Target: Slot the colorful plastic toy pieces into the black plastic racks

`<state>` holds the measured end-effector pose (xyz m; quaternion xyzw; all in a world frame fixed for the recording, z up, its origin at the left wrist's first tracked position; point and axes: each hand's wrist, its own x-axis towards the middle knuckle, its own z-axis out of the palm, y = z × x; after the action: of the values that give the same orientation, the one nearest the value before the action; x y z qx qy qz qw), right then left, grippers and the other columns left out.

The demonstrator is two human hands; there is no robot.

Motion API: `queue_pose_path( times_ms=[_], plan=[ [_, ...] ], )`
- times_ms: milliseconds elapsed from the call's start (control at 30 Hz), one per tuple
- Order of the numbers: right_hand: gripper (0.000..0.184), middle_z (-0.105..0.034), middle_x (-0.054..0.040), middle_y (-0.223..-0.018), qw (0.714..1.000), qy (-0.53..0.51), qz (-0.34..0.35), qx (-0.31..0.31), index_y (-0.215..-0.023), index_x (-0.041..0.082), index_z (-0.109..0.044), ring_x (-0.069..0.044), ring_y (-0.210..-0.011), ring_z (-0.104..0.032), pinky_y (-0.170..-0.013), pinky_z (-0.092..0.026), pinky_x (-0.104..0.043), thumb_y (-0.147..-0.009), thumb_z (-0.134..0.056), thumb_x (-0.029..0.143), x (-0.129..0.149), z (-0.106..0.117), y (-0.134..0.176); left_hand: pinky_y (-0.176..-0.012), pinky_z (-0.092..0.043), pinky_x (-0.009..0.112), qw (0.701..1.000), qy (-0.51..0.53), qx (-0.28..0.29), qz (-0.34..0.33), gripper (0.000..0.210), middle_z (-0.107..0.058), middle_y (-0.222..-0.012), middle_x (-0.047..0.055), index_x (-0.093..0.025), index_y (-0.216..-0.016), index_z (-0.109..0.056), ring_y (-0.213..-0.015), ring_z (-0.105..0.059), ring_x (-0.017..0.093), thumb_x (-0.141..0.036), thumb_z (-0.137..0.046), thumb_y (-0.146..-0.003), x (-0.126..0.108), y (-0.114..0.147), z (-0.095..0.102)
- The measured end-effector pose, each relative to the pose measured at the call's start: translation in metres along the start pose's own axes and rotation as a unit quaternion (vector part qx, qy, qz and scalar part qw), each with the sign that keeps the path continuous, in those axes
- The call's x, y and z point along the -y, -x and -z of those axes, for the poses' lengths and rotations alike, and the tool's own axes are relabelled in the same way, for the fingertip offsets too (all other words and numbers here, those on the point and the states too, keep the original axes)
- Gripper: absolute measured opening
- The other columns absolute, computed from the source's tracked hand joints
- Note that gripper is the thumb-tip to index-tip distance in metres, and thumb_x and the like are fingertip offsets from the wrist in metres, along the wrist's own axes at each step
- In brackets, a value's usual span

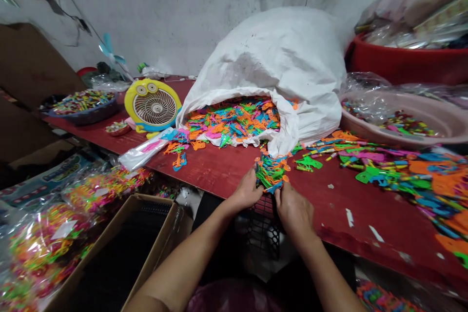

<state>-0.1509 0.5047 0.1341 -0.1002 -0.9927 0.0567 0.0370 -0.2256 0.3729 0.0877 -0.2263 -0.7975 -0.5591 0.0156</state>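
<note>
At the front edge of the red table, my left hand (pixel 248 191) and my right hand (pixel 295 208) face each other around a small heap of plastic toy pieces (pixel 269 171). These pieces are orange, green and blue, thin and tangled together. The fingers of both hands are curled in and closed against the near side of the heap, with a blue piece (pixel 273 187) between the fingertips. Which single pieces each hand pinches is hard to make out. Right behind the heap, a big white sack (pixel 278 53) lies with its mouth open, full of similar pieces (pixel 237 119).
A yellow fan (pixel 156 107) and a plastic bag (pixel 144 151) sit left of the sack. More toy pieces (pixel 398 170) spread over the red table (pixel 329 224) at right, by a pink basin (pixel 413 136). An open carton (pixel 120 248) and filled bags (pixel 47 234) lie below left. A black mesh basket (pixel 261 231) is beneath my hands.
</note>
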Motion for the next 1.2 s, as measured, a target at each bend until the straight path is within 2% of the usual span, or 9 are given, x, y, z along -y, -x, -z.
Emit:
queue_pose_path(
  times_ms=[167,267,333,367,533,700,833,1033,1200],
  plan=[
    [0.027,-0.072,-0.0121,-0.092,1.000,-0.021,-0.004,0.021,-0.105,0.017,-0.056,-0.024,-0.082,-0.070,-0.058,-0.034,-0.029,-0.100,-0.034,0.031,0.000,0.002,-0.003,-0.109,-0.041,0.047,1.000,0.021,0.009,-0.019,0.065,-0.055,-0.134,0.013,-0.018,-0.137,-0.045,-0.125,-0.051,0.029,-0.025,-0.070,-0.077,-0.005,0.008,0.005],
    [0.027,-0.072,-0.0117,-0.093,0.999,-0.043,-0.006,0.018,-0.103,0.018,-0.057,-0.022,-0.081,-0.070,-0.060,-0.035,-0.028,-0.101,-0.034,0.033,-0.004,0.000,-0.004,-0.105,-0.044,0.043,0.990,0.010,-0.134,-0.045,0.061,-0.048,-0.140,0.014,-0.020,-0.141,-0.039,-0.126,-0.051,0.026,-0.029,-0.062,-0.085,-0.025,0.023,0.013],
    [0.027,-0.073,-0.0114,-0.093,0.998,-0.053,-0.013,0.023,-0.102,0.018,-0.057,-0.022,-0.080,-0.069,-0.060,-0.036,-0.028,-0.100,-0.035,0.034,-0.005,-0.001,-0.004,-0.103,-0.044,0.042,0.967,-0.074,-0.227,-0.085,0.044,-0.052,-0.133,0.012,-0.022,-0.131,-0.049,-0.125,-0.050,0.026,-0.032,-0.058,-0.089,-0.048,0.032,0.020],
    [0.026,-0.073,-0.0111,-0.093,0.998,-0.058,-0.016,0.026,-0.102,0.019,-0.057,-0.022,-0.080,-0.069,-0.061,-0.036,-0.028,-0.100,-0.036,0.034,-0.005,-0.002,-0.004,-0.103,-0.042,0.043,0.957,-0.132,-0.230,-0.120,0.038,-0.056,-0.127,0.011,-0.023,-0.122,-0.056,-0.121,-0.051,0.027,-0.035,-0.062,-0.087,-0.060,0.033,0.022],
    [0.026,-0.072,-0.0099,-0.100,0.994,-0.102,-0.002,0.036,-0.109,0.019,-0.058,-0.022,-0.087,-0.068,-0.064,-0.037,-0.027,-0.097,-0.040,0.033,-0.012,-0.003,-0.005,-0.091,-0.035,0.043,0.919,-0.325,-0.089,-0.205,0.023,-0.064,-0.101,0.007,-0.024,-0.096,-0.069,-0.098,-0.054,0.025,-0.044,-0.066,-0.085,-0.102,0.016,0.016],
    [0.023,-0.072,-0.0086,-0.099,0.976,-0.208,0.036,0.057,-0.107,0.017,-0.062,-0.020,-0.090,-0.065,-0.071,-0.038,-0.026,-0.090,-0.049,0.024,-0.049,-0.007,-0.007,-0.082,-0.032,0.040,0.901,-0.388,-0.045,-0.188,0.021,-0.063,-0.086,0.005,-0.021,-0.082,-0.069,-0.088,-0.051,0.022,-0.039,-0.062,-0.090,-0.102,-0.003,0.012],
    [0.021,-0.070,-0.0042,-0.084,0.951,-0.305,0.040,0.040,-0.096,0.018,-0.066,-0.016,-0.074,-0.060,-0.064,-0.038,-0.024,-0.083,-0.052,0.023,-0.075,-0.013,-0.011,-0.082,-0.031,0.040,0.885,-0.422,-0.007,-0.196,0.020,-0.063,-0.081,0.004,-0.019,-0.076,-0.066,-0.086,-0.052,0.022,-0.034,-0.063,-0.089,-0.103,-0.009,0.017],
    [0.021,-0.066,-0.0024,-0.081,0.910,-0.393,0.130,-0.004,-0.093,0.019,-0.069,-0.015,-0.072,-0.057,-0.064,-0.038,-0.024,-0.085,-0.053,0.029,-0.063,-0.016,-0.018,-0.085,-0.031,0.041,0.871,-0.462,0.043,-0.159,0.017,-0.066,-0.088,0.004,-0.019,-0.077,-0.066,-0.091,-0.055,0.023,-0.029,-0.059,-0.090,-0.117,-0.015,0.015],
    [0.020,-0.065,-0.0063,-0.087,0.958,-0.260,0.116,-0.041,-0.087,0.016,-0.065,-0.017,-0.076,-0.057,-0.065,-0.034,-0.027,-0.091,-0.051,0.030,-0.039,-0.019,-0.023,-0.087,-0.031,0.041,0.865,-0.479,0.070,-0.134,0.016,-0.067,-0.092,0.004,-0.020,-0.080,-0.067,-0.096,-0.056,0.023,-0.027,-0.057,-0.090,-0.125,-0.018,0.013]
  ],
)
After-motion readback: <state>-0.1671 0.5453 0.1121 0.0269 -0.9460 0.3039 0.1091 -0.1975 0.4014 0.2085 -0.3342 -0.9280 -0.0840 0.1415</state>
